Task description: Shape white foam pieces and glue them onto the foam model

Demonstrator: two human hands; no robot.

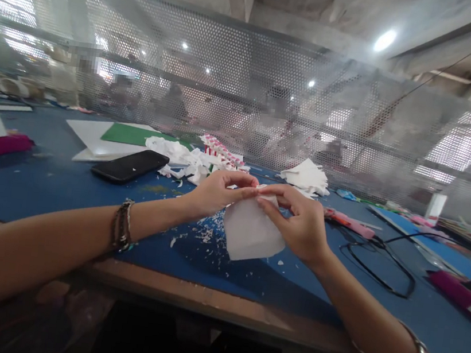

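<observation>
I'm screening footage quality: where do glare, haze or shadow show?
Head view: glare at the ceiling light; head view: haze across the perforated screen; head view: dark shadow on the blue table, near the white paper.

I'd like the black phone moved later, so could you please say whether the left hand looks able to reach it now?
Probably yes: the black phone lies just past the left forearm, with nothing tall between; the left hand would likely first release the white piece it seems to pinch.

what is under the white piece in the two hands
Around the white piece, the blue tabletop shows, with small white scraps on it; whatever the piece covers cannot be seen.
</observation>
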